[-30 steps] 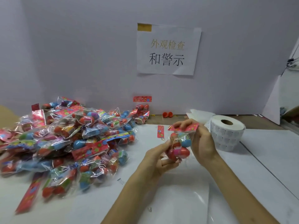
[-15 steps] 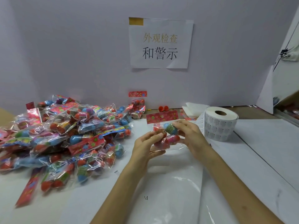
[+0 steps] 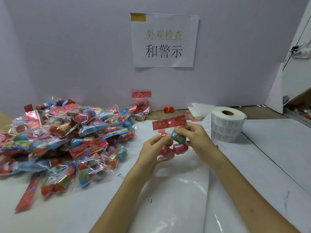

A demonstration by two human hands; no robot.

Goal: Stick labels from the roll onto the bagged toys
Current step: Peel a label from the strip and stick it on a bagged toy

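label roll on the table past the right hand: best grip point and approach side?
Grip the label roll across its curved outer wall, coming from the right. It stands on end, core hole up, and its loose strip hangs off the left side, so leave that free.

Packing-inspection bench: posted sign [image 3: 164, 40], heaped bagged toys [image 3: 67, 140], label roll [image 3: 225, 126].

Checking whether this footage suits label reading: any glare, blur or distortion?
Head view: soft, even light; glare on the clear plastic sheet and the pile of bagged toys; wide-angle lean at the right edge; label roll print too small to read.
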